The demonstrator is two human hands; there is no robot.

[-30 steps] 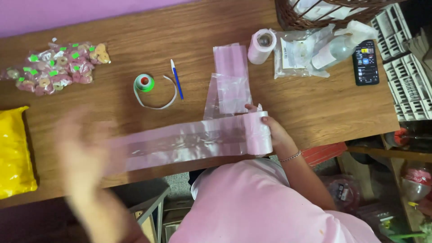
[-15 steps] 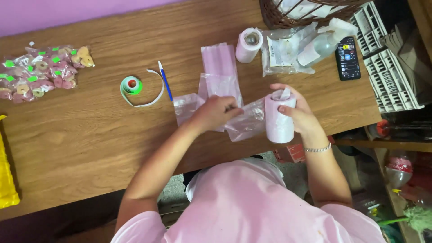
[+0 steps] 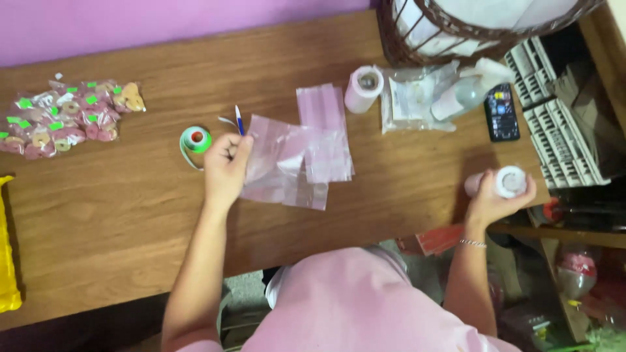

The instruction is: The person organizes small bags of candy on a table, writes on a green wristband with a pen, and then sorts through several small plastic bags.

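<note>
My left hand [image 3: 226, 167] pinches the edge of a clear pinkish plastic bag [image 3: 280, 166] that lies on the wooden table [image 3: 130, 215], partly over a stack of similar bags [image 3: 324, 124]. My right hand [image 3: 493, 199] grips a roll of pink plastic bags [image 3: 501, 183] at the table's right front corner. A green tape roll [image 3: 196, 139] and a blue pen [image 3: 238, 120] lie just beyond my left hand.
A second pink roll [image 3: 363, 88], a clear packet [image 3: 417, 98], a bottle [image 3: 466, 94] and a black phone [image 3: 501, 111] sit at the back right under a wicker basket [image 3: 456, 39]. Small packed sweets [image 3: 65, 117] lie far left; a yellow bag [image 3: 8, 248] at the left edge.
My left hand tore a bag off the roll and carried it left onto the table. My right hand moved the roll away to the right corner.
</note>
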